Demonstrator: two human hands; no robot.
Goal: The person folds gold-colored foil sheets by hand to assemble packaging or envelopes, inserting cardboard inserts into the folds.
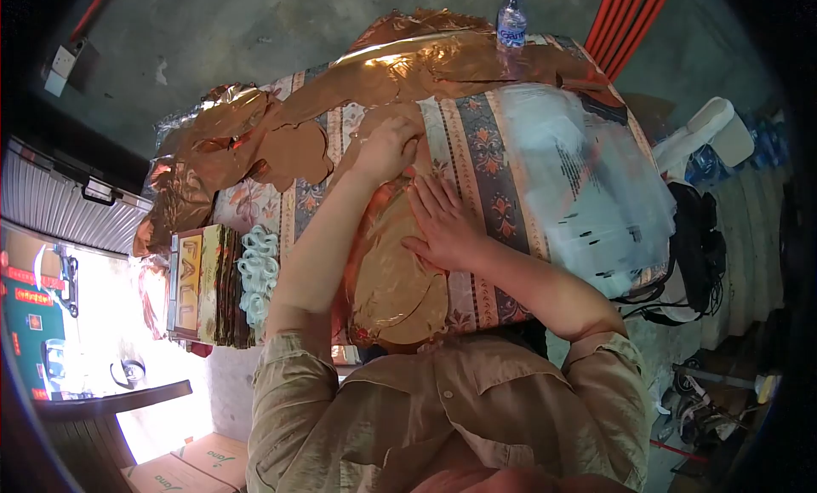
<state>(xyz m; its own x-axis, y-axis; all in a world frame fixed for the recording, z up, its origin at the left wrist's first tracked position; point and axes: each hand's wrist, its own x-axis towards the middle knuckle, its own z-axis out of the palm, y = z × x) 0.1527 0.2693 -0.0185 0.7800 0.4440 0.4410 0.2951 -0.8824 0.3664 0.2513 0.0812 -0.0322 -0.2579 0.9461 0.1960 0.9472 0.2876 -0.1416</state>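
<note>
A flat copper-coloured foil balloon [396, 276] lies lengthwise before me, from the table's near edge up past both hands. My left hand [387, 151] is closed on its upper part, fingers curled in; the fingertips are partly hidden. Spread flat, my right hand [444, 225] rests on the balloon's right side with its fingers apart. More copper foil sheets [294, 152] lie crumpled to the left, and a long foil strip [374, 76] runs along the far edge.
A patterned tablecloth [494, 169] covers the table. Clear plastic bags [587, 195] are heaped at right. A water bottle [511, 16] stands at the far edge. At left are stacked cards [204, 284] and white ribbon coils [258, 276]. Cardboard boxes [191, 467] sit on the floor.
</note>
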